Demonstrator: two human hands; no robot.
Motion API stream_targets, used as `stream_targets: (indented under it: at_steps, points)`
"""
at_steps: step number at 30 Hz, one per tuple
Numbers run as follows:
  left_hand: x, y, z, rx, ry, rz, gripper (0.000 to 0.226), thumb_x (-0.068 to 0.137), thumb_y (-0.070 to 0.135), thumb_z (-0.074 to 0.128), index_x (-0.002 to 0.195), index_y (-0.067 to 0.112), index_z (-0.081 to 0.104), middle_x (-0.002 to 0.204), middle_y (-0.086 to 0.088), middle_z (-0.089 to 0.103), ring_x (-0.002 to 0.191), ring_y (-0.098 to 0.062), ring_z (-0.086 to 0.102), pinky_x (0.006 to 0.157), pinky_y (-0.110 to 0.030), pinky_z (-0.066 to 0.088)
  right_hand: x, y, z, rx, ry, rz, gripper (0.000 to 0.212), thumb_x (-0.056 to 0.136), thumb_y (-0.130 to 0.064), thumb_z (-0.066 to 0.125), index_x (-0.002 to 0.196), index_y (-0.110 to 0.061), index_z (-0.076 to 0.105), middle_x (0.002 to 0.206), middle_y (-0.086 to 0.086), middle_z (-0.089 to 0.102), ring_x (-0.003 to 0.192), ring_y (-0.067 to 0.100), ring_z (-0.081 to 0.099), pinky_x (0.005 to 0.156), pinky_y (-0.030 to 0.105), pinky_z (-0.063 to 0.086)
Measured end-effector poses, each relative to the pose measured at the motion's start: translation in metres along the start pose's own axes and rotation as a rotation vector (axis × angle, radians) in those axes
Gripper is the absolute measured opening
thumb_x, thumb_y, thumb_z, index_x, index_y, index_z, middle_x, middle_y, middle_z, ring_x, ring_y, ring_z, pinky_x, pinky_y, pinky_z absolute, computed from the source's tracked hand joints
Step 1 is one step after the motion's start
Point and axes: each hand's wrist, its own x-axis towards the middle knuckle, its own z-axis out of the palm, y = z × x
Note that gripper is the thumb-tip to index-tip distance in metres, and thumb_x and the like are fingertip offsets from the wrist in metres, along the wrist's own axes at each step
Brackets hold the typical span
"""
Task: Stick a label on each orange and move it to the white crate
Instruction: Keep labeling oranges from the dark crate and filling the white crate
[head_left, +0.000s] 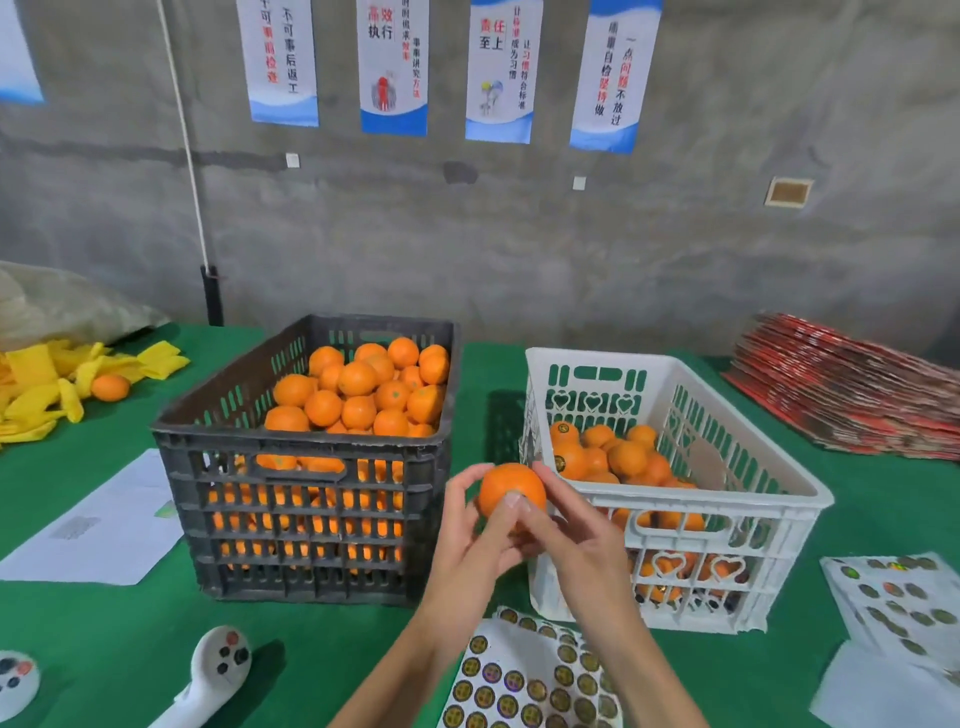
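I hold one orange in the air between the two crates. My left hand cups it from the left and below. My right hand touches it from the right, and a thumb presses on its front face. The black crate on the left is heaped with oranges. In the white crate on the right lie several oranges, some showing round dark labels. A sheet of round gold labels lies on the green table below my hands.
More label sheets lie at the right. White papers sit left of the black crate. Two white controllers rest at the front left. Yellow foam sleeves with a lone orange lie far left. Red flat cartons are stacked far right.
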Motion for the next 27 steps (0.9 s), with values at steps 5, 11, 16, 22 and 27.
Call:
stream_targets:
  at_steps: [5, 11, 16, 22, 27]
  points:
    - [0.046, 0.017, 0.041, 0.075, -0.124, 0.000, 0.054, 0.089, 0.043, 0.076, 0.133, 0.028, 0.051, 0.126, -0.011, 0.071, 0.099, -0.040, 0.075, 0.082, -0.045, 0.064, 0.029, -0.031, -0.038, 0.013, 0.075, -0.064, 0.047, 0.083, -0.026, 0.080, 0.128, -0.031, 0.070, 0.122, -0.009, 0.074, 0.112, 0.011, 0.070, 0.090, 0.025, 0.058]
    - [0.087, 0.023, 0.050, 0.406, -0.169, 0.094, 0.025, 0.100, 0.039, 0.064, 0.123, 0.044, 0.053, 0.138, 0.006, 0.057, 0.084, -0.028, 0.078, 0.080, -0.049, 0.065, 0.055, -0.034, -0.075, -0.389, 0.203, -0.246, 0.031, 0.092, -0.035, 0.074, 0.123, -0.033, 0.073, 0.121, -0.017, 0.072, 0.114, -0.002, 0.065, 0.098, 0.027, 0.055]
    - [0.113, 0.060, 0.021, 0.476, 0.001, 0.185, 0.018, 0.105, 0.022, 0.060, 0.122, 0.026, 0.056, 0.130, 0.005, 0.056, 0.092, -0.019, 0.077, 0.075, -0.035, 0.065, 0.074, -0.036, -0.085, -0.658, 0.257, -0.371, 0.021, 0.101, -0.024, 0.064, 0.115, -0.037, 0.071, 0.121, -0.032, 0.062, 0.117, -0.019, 0.052, 0.105, 0.015, 0.041]
    - [0.129, 0.115, -0.064, 1.071, 0.203, 0.292, 0.027, 0.103, 0.027, 0.062, 0.128, 0.018, 0.057, 0.124, 0.004, 0.062, 0.096, -0.014, 0.067, 0.078, -0.027, 0.051, 0.086, -0.029, -0.040, -0.554, 0.109, -0.361, 0.021, 0.102, -0.022, 0.061, 0.117, -0.030, 0.073, 0.121, -0.022, 0.069, 0.117, -0.010, 0.058, 0.095, 0.004, 0.042]
    - [0.142, 0.149, -0.153, 1.488, 0.257, -0.119, 0.041, 0.100, 0.033, 0.064, 0.135, 0.012, 0.053, 0.134, -0.015, 0.062, 0.122, -0.034, 0.059, 0.095, -0.038, 0.048, 0.103, -0.018, 0.024, -0.533, -0.148, -0.313, 0.021, 0.102, -0.028, 0.062, 0.117, -0.035, 0.073, 0.120, -0.027, 0.069, 0.119, -0.007, 0.059, 0.103, 0.017, 0.043]
